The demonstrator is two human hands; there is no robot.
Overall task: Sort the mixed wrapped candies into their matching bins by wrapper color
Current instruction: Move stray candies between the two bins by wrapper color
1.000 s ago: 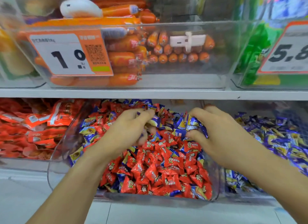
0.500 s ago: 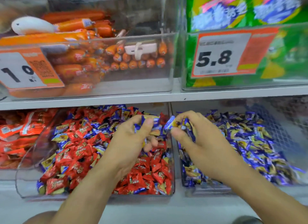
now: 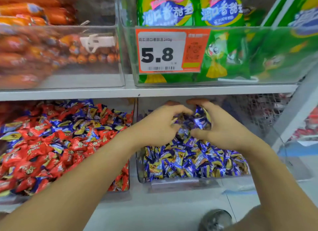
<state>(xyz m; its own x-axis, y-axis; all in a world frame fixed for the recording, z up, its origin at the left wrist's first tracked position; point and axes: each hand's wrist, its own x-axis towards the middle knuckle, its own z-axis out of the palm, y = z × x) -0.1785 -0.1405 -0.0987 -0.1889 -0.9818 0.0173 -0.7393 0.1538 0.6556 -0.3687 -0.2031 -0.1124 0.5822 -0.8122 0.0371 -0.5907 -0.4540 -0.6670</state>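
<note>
A clear bin point(image 3: 132, 113) on the lower shelf's left holds mixed red candies point(image 3: 34, 155) and blue candies point(image 3: 86, 126). To its right, another clear bin point(image 3: 180, 181) holds only blue-and-gold candies point(image 3: 192, 162). Both my hands hover over the back of this right bin, fingers facing each other. My left hand point(image 3: 158, 127) curls round a few blue candies, one peeking out at the fingertips. A bunch of blue candies point(image 3: 199, 119) sits between the arched fingers and thumb of my right hand point(image 3: 223, 129).
The white shelf edge point(image 3: 154, 91) runs just above my hands. On it stand a clear bin of orange sausages point(image 3: 51, 50) and one of green bags point(image 3: 240, 55) with a 5.8 price tag point(image 3: 161, 52). Wire mesh point(image 3: 258, 110) closes the right side. A shoe point(image 3: 215, 220) shows below.
Both hands moved right, from the mixed bin to over the blue bin, carrying blue candies. My view has swung right as well.
</note>
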